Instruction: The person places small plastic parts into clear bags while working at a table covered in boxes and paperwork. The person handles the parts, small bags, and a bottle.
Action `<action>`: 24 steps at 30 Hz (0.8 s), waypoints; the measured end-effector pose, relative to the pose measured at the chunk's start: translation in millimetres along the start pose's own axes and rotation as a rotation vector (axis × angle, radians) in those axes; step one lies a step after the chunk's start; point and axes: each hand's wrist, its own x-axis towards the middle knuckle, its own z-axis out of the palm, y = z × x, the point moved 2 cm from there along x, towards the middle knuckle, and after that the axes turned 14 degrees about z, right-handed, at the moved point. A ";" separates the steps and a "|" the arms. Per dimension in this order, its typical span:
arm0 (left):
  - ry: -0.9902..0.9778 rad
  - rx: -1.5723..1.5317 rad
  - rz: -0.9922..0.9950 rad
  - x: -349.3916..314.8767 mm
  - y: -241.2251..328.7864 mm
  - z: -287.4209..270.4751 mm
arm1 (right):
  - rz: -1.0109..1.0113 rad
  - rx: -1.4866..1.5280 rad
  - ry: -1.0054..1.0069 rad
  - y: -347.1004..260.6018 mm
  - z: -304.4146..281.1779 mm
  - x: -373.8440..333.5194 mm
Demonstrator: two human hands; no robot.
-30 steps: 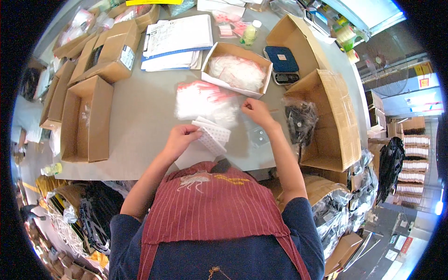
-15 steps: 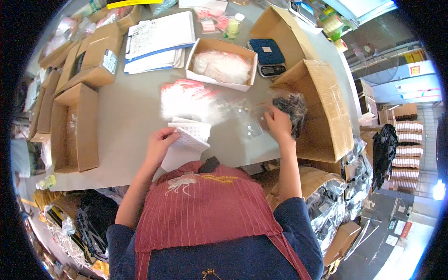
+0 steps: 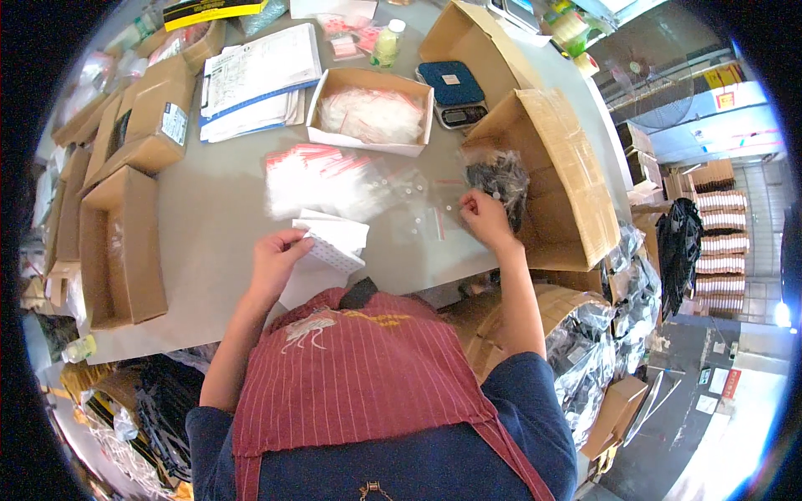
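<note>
My left hand [image 3: 280,260] pinches folded white paper sheets [image 3: 332,246] with a small printed pattern, between thumb and fingers. At the near side of the black items in clear plastic [image 3: 499,182], my right hand [image 3: 487,220] has its fingers drawn together; whatever they hold is too small or hidden to name. Just left of that hand lie small clear zip bags [image 3: 428,222] with tiny pale pieces in or on them. A loose pile of clear bags with red edges [image 3: 313,179] spreads beyond the paper.
An open carton [image 3: 576,188] stands at the right. Behind are a white box of clear bags [image 3: 313,117], a small blue-topped scale [image 3: 451,83], a bottle [image 3: 387,48] and clipboards with papers [image 3: 259,71]. Cardboard boxes [image 3: 125,250] line the left side.
The view has shifted a little, so the table things sit further left and higher. My right hand has drawn slightly toward me from the black items; my left still holds the paper.
</note>
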 end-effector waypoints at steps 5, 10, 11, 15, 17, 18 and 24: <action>0.031 0.103 0.014 -3.8 15.5 -2.8 | 0.007 -0.146 -0.023 -17.8 9.6 11.7; 0.048 0.150 0.031 -1.7 5.8 -12.5 | 0.042 -0.474 0.069 -42.3 4.7 7.5; 0.067 0.164 0.035 -0.8 15.9 -9.7 | 0.199 -0.605 0.053 -43.5 2.9 9.9; 0.106 0.182 0.050 2.0 15.8 -16.8 | 0.169 -0.476 0.081 -94.2 3.5 1.7; 0.124 0.188 0.090 2.0 14.5 -15.3 | -0.228 -0.097 0.225 -125.1 29.0 -14.4; 0.129 0.184 0.133 3.2 14.3 -13.5 | -0.309 0.066 0.117 -154.9 32.2 -26.3; 0.086 0.332 0.064 6.5 24.0 -10.2 | -0.629 0.214 0.114 -236.7 81.0 -62.5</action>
